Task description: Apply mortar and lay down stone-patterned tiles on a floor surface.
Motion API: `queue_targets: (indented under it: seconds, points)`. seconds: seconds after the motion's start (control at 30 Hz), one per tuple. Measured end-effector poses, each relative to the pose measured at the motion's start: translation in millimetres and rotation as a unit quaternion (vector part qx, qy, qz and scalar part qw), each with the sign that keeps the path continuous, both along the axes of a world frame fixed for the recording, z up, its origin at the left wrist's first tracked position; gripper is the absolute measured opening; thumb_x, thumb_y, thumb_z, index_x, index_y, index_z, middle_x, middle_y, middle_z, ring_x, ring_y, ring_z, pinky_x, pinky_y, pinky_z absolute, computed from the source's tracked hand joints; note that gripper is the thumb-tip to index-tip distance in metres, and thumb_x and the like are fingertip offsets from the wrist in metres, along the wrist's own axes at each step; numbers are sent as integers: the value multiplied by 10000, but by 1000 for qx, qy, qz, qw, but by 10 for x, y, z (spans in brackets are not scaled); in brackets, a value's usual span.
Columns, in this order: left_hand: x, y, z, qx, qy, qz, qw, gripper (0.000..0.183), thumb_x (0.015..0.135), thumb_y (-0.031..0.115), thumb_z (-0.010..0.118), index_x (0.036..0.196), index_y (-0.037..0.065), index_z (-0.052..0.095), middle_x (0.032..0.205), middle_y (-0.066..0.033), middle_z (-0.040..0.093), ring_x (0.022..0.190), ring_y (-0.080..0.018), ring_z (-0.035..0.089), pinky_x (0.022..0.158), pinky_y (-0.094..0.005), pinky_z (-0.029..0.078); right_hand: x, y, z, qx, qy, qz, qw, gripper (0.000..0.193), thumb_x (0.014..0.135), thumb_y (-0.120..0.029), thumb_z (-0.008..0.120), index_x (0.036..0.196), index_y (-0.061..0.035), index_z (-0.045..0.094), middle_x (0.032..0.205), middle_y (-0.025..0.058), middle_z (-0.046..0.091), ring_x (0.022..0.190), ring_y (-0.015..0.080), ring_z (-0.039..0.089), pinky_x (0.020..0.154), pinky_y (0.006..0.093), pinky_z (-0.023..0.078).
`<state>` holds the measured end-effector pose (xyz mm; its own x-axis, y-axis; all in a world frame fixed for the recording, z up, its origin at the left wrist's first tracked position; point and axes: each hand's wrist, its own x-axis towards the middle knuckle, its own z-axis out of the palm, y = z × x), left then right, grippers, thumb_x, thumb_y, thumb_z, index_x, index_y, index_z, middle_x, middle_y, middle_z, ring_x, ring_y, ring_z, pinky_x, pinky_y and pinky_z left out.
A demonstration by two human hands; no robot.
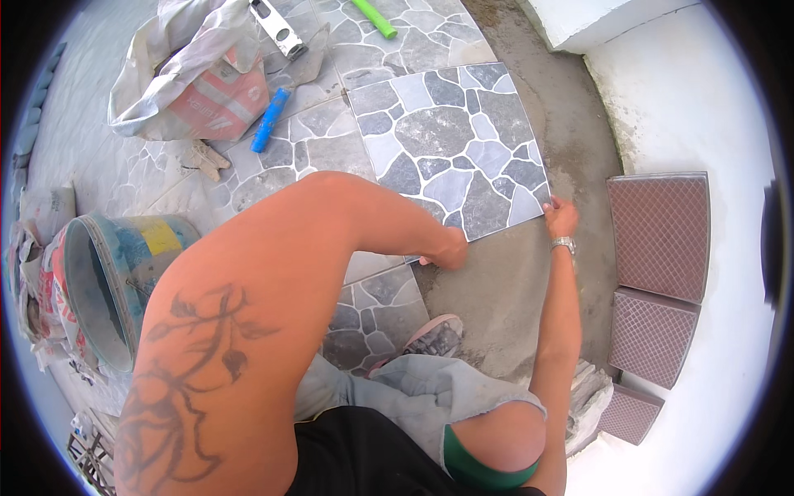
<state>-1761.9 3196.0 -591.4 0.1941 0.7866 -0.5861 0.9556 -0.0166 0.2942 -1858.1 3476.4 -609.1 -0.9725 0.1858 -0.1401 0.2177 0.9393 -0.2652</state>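
A square floor tile [432, 131] with a grey stone pattern and white lines lies ahead of me, brighter than the dusty tiles beside it. My right hand [562, 217], with a metal watch on the wrist, pinches its near right corner between thumb and fingers. At the near edge, farther left, my left hand [449, 250] is closed on the tile; my forearm hides part of that edge and the near left corner. Whether the tile is raised or resting flat, I cannot tell. Wet grey mortar [488, 285] spreads below the near edge.
Brown textured tiles [659, 236] lean on the white wall [670, 107] at right. At left stand a dirty bucket [124, 273] and a white sack [186, 91]. A blue tool handle [270, 121], a spirit level [279, 31] and a green bar [375, 18] lie on laid tiles.
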Motion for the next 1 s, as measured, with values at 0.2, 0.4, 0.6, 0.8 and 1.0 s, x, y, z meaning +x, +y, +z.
queue_targets:
  seconds: [0.2, 0.4, 0.6, 0.8, 1.0]
  points:
    - [-14, -11, -55, 5, 0, -9, 1000, 330, 584, 246, 878, 871, 113, 784, 959, -63, 742, 973, -263, 688, 769, -389, 568, -2, 9, -81, -33, 28, 14, 999, 356, 745, -154, 784, 1093, -96, 735, 974, 165, 685, 899, 329, 665, 815, 416, 517]
    - [-43, 108, -69, -17, 18, -67, 997, 344, 692, 353, 839, 945, 129, 775, 1031, -56, 734, 965, -267, 693, 780, -398, 575, -18, 82, -138, -48, 59, 15, 997, 358, 732, -124, 785, 1084, -76, 735, 914, 177, 684, 834, 322, 664, 789, 410, 521]
    - [-45, 69, -49, -4, 31, -71, 997, 315, 722, 348, 820, 941, 126, 775, 1029, -59, 734, 957, -277, 694, 770, -412, 568, -4, 80, -140, -6, 72, 61, 996, 346, 718, -119, 797, 1051, -46, 736, 894, 171, 686, 822, 313, 664, 779, 404, 521]
    - [-102, 38, 56, -13, -3, -63, 998, 353, 702, 395, 817, 927, 125, 778, 1025, -75, 734, 958, -281, 693, 781, -412, 566, 47, 62, -143, -15, 76, 19, 997, 347, 708, -129, 804, 1040, -49, 740, 888, 164, 689, 813, 308, 662, 781, 405, 521]
    - [-119, 24, -78, 22, -29, -79, 996, 352, 571, 246, 886, 858, 75, 778, 940, -100, 741, 925, -294, 696, 736, -414, 578, 15, 50, -150, -40, 79, 1, 996, 351, 707, -131, 804, 1046, -62, 745, 903, 159, 700, 828, 301, 667, 794, 398, 522]
